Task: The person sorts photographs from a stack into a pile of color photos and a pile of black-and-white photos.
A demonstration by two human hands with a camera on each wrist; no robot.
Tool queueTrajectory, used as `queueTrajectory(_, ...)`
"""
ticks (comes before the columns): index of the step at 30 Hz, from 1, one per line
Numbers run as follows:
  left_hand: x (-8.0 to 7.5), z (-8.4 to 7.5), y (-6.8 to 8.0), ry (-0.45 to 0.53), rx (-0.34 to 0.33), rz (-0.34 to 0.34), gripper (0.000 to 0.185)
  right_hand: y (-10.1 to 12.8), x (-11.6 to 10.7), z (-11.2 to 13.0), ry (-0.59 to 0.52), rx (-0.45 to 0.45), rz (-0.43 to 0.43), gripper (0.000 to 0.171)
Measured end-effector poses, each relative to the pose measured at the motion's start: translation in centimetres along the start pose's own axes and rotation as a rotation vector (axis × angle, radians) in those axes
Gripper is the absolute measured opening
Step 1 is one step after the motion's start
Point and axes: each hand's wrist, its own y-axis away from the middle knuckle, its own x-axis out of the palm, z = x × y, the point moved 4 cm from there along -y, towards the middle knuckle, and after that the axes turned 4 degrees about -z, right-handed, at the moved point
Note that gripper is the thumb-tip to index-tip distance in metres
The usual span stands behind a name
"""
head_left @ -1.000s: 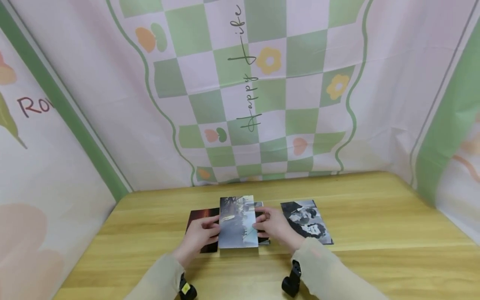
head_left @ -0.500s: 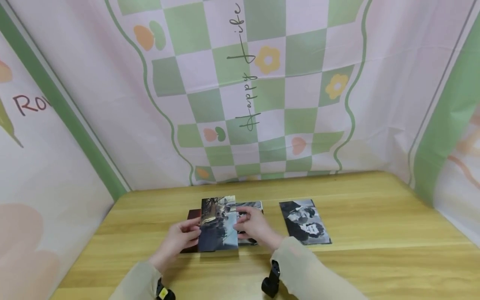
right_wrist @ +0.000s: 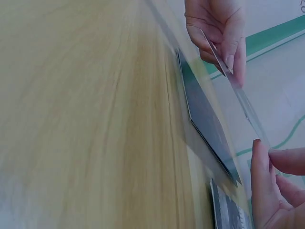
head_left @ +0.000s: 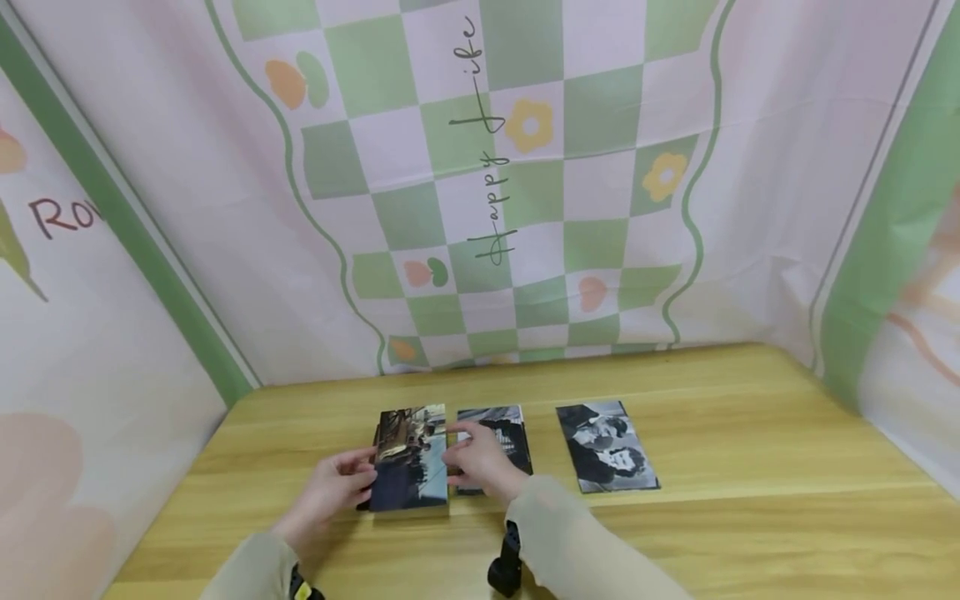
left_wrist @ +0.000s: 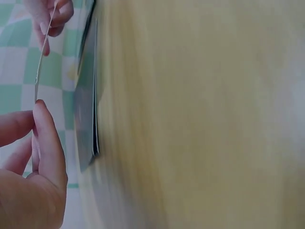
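Observation:
A photo print (head_left: 411,458) with a dark blue lower part is held level between both hands, just above the left pile of photos (right_wrist: 207,124). My left hand (head_left: 330,487) pinches its left edge between thumb and fingers. On the opposite edge, my right hand (head_left: 483,458) pinches it the same way. Seen edge-on in the left wrist view, the print (left_wrist: 40,71) is thin and slightly bowed, apart from the pile below. The held print covers most of that pile in the head view. Part of a middle black-and-white photo (head_left: 513,437) lies under the right hand.
To the right, another black-and-white photo (head_left: 611,450) showing people lies flat on the wooden table (head_left: 750,450). A checkered cloth (head_left: 525,192) hangs behind the table's back edge, with printed cloth on both sides.
Both hands have carried the photo print left, from over the middle photo to over the left pile, and lower. The middle photo is now mostly uncovered; the right one stays put.

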Motion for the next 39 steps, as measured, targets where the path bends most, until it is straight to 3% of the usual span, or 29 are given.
queueTrajectory(8, -0.8, 0.4, -0.5, -0.045, 0.016, 0.039, 0.048, -0.5, 1.0, -0.3, -0.032, 0.023, 0.019, 0.053)
queueTrajectory(24, -1.4, 0.9, -1.0, -0.071, -0.035, -0.042, 0.046, -0.9, 1.9, -0.7, -0.062, 0.042, 0.021, 0.049)
queueTrajectory(30, -1.4, 1.2, -1.6, -0.085, -0.030, -0.049, 0.043, -0.8, 1.9, -0.8, -0.060, 0.043, 0.026, 0.048)
queueTrajectory(39, -1.1, 1.1, -1.4, -0.128, -0.024, -0.063, 0.040, -0.6, 1.8, -0.9, -0.030, 0.050, 0.029, 0.047)
